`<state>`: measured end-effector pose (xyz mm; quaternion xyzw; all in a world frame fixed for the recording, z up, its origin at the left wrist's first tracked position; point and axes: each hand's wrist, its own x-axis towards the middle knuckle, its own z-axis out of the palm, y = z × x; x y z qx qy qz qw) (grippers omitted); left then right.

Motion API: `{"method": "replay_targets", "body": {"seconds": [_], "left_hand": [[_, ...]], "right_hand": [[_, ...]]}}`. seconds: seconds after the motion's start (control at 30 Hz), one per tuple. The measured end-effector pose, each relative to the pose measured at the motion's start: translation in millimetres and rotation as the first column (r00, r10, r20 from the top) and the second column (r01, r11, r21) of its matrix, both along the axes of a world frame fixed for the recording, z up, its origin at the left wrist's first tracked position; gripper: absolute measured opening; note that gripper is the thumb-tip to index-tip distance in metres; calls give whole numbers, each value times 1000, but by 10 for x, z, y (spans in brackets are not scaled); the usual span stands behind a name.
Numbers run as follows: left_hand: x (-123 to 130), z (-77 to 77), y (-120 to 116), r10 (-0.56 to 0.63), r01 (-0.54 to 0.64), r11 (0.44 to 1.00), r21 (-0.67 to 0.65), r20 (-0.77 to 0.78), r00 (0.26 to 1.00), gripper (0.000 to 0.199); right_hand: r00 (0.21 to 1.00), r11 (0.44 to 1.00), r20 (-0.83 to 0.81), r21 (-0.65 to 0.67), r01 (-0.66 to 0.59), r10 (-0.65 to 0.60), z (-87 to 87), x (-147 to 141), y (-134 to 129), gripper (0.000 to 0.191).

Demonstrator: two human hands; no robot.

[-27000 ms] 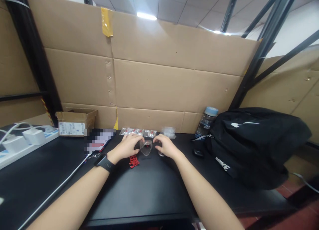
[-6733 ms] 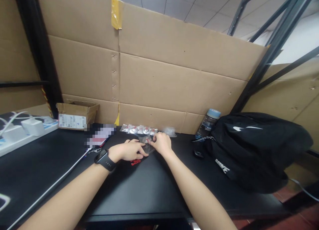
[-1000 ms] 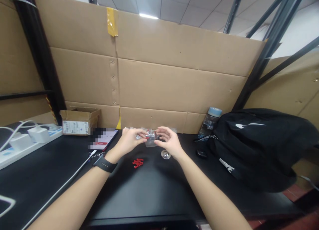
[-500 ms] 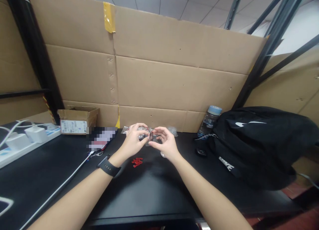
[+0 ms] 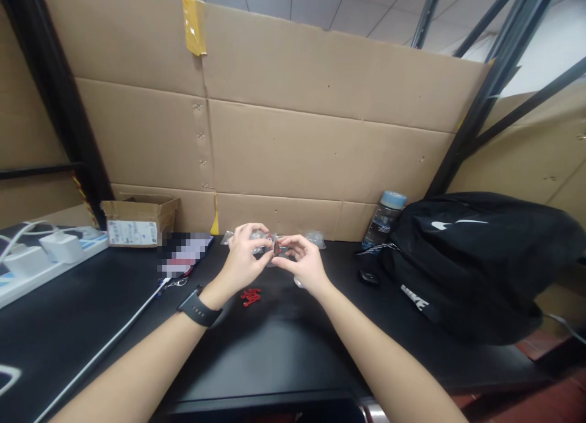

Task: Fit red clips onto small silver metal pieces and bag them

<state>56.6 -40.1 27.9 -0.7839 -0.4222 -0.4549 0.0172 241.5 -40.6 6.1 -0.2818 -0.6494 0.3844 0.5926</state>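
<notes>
Between the fingertips of both hands is a small, dark, roundish flat piece (image 5: 276,248), too small to identify. My left hand (image 5: 247,253), with a dark watch on its wrist, pinches it from the left. From the other side, the thumb and fingers of my right hand (image 5: 303,262) close on the same piece. Below the hands, a little pile of thin red pieces (image 5: 251,297) lies on the black table (image 5: 274,350). Clear plastic bags (image 5: 315,238) lie behind the hands, partly hidden by them. Something small and whitish (image 5: 298,282) shows under my right hand.
To the right stand a black backpack (image 5: 476,264) and a bottle with a blue cap (image 5: 385,218), a small black object (image 5: 368,278) before them. At left are an open cardboard box (image 5: 137,223), a phone (image 5: 190,252) on a white cable and a power strip (image 5: 86,254). Cardboard walls the back.
The held piece looks turned slightly, its face now more edge-on. Both hands keep nearly the same place and grip. The whole view has shifted a little.
</notes>
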Motion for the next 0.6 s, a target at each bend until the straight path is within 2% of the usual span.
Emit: {"method": "replay_targets", "body": {"seconds": [0.17, 0.37, 0.47, 0.6], "left_hand": [[20, 42, -65, 71, -72, 996, 57, 21, 997, 11], [27, 34, -81, 65, -65, 993, 100, -4, 998, 8], [23, 13, -56, 32, -29, 994, 110, -33, 999, 8], [6, 17, -35, 1, 0, 1000, 25, -41, 999, 22]], "right_hand": [[999, 999, 8, -17, -47, 47, 26, -11, -12, 26], [959, 986, 243, 123, 116, -143, 70, 67, -8, 18], [927, 975, 320, 161, 151, -196, 82, 104, -9, 16], [869, 960, 422, 217, 179, -258, 97, 131, -26, 15]]}}
